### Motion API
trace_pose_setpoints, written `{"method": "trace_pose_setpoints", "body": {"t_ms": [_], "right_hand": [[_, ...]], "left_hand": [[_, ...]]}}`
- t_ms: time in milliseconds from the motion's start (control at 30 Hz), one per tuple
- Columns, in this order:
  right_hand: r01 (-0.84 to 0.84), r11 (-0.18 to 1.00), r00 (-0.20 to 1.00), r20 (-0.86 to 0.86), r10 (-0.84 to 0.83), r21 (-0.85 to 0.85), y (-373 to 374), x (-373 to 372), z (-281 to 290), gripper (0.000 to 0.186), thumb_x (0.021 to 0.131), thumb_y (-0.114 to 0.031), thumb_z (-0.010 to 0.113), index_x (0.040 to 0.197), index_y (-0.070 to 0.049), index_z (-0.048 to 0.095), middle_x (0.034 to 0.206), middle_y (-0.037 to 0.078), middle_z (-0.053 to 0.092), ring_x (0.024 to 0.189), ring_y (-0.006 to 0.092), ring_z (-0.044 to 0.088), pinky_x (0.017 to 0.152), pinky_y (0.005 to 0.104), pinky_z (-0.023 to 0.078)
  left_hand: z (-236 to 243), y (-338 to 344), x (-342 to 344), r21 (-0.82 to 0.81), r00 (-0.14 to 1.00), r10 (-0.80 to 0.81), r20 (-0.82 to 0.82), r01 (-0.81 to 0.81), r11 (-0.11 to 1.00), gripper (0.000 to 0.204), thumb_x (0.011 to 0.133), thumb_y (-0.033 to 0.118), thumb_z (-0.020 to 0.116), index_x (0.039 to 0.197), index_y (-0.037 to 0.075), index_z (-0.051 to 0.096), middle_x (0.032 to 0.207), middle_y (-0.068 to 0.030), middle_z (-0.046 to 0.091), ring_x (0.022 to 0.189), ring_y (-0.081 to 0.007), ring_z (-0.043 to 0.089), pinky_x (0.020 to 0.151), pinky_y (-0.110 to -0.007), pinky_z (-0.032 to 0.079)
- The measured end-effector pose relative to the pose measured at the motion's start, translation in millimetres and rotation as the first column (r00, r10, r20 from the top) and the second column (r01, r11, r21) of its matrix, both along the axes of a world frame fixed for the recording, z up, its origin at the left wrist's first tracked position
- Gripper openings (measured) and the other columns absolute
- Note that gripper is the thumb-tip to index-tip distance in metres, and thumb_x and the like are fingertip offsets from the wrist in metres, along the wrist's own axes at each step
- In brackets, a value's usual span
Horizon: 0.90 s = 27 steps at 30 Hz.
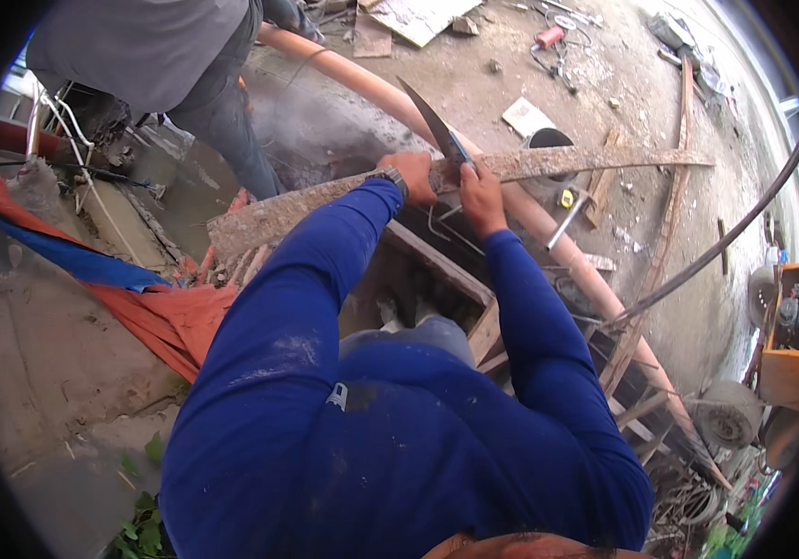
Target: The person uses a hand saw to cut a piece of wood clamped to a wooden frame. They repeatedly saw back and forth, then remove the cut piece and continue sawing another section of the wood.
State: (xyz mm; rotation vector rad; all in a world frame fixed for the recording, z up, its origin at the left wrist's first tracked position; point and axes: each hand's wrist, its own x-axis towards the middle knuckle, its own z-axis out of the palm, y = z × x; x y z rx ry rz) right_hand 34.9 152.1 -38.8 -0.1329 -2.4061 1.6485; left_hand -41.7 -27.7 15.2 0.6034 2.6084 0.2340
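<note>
A long weathered wooden board (586, 164) lies crosswise in front of me, crusted with dried cement. My left hand (411, 175), with a watch on its wrist, is closed on the board left of its middle. Just to the right, my right hand (483, 197) is wrapped round the handle of a handsaw (432, 119). Its dark tapered blade points up and left, away from me, and its lower end meets the board between my hands. Whether the teeth are cutting into the wood cannot be seen.
An orange pipe (586, 261) runs diagonally beneath the board. Beside it lie a hammer (567, 222) and a yellow tape measure (567, 198). Another person in a grey shirt (139, 47) bends at the upper left. An orange-and-blue tarp (167, 317), a black cable (725, 240) and a red power tool (549, 37) lie around.
</note>
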Motion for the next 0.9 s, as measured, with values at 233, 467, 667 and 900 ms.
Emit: {"method": "trace_pose_setpoints", "body": {"t_ms": [233, 467, 667, 900], "right_hand": [[0.068, 0.964, 0.938, 0.347, 0.026, -0.258, 55, 260, 96, 0.051, 0.119, -0.026, 0.054, 0.162, 0.002, 0.053, 0.075, -0.006, 0.054, 0.063, 0.0031, 0.047, 0.056, 0.0237, 0.036], [0.005, 0.971, 0.997, 0.078, -0.024, 0.237, 26, 68, 42, 0.037, 0.116, -0.027, 0.056, 0.128, 0.005, 0.069, 0.087, 0.016, 0.07, 0.071, 0.0228, 0.06, 0.068, 0.0377, 0.049], [-0.02, 0.938, 0.993, -0.102, 0.058, 0.346, 27, 21, -9, 0.036, 0.114, -0.026, 0.058, 0.123, 0.006, 0.073, 0.104, 0.027, 0.078, 0.097, 0.0492, 0.073, 0.086, 0.0513, 0.055], [0.15, 0.96, 0.918, 0.393, -0.047, -0.235, 65, 298, 132, 0.049, 0.118, -0.028, 0.054, 0.157, 0.0, 0.061, 0.079, -0.005, 0.059, 0.061, 0.0009, 0.049, 0.055, 0.0218, 0.036]], "left_hand": [[0, 7, -10, 0.091, 0.999, -0.025, 0.022, 0.023, 0.996, 0.064, 0.077, 0.043, 0.088, 0.127, 0.007, 0.069, 0.126, -0.0208, 0.079, 0.119, -0.038, 0.077, 0.104, -0.05, 0.061], [-7, 11, -7, 0.047, 1.0, 0.018, 0.01, -0.019, 0.999, 0.064, 0.077, 0.041, 0.088, 0.128, 0.007, 0.07, 0.126, -0.0214, 0.079, 0.12, -0.0385, 0.077, 0.104, -0.049, 0.061], [-11, 6, -18, 0.026, 1.0, -0.023, 0.015, 0.022, 0.999, 0.065, 0.078, 0.044, 0.088, 0.128, 0.007, 0.07, 0.13, -0.0187, 0.078, 0.124, -0.0373, 0.075, 0.106, -0.05, 0.06], [-7, 5, -20, 0.072, 0.998, -0.014, 0.06, 0.009, 0.997, 0.063, 0.08, 0.039, 0.086, 0.131, 0.006, 0.071, 0.127, -0.0201, 0.08, 0.122, -0.0363, 0.076, 0.104, -0.049, 0.062]]}}
